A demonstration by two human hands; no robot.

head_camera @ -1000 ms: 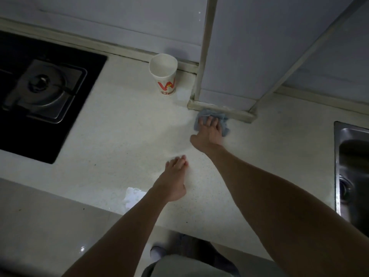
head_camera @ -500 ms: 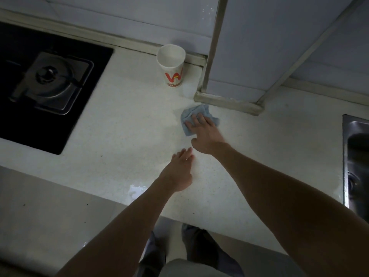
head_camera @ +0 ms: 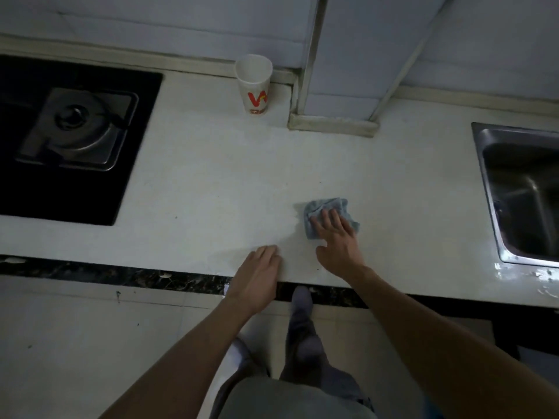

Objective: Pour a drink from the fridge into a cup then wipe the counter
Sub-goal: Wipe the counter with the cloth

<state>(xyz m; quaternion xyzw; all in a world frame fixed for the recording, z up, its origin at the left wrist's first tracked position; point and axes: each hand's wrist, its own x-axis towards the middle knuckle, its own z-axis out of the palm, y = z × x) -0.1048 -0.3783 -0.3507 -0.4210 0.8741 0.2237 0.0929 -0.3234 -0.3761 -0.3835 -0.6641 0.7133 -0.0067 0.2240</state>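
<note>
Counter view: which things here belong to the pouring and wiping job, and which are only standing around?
Belong to the job:
- blue cloth, pressed flat under the right hand
- paper cup, upright by the back wall
- white counter
- left hand, resting at the counter's front edge

Only standing around:
- gas stove burner
- steel sink

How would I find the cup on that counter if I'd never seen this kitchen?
Start at the black stove on the left of the white counter and look right along the back wall. Just before the boxed column stands a tall paper cup, upright. It is the only white thing there with a red and yellow logo.
</note>
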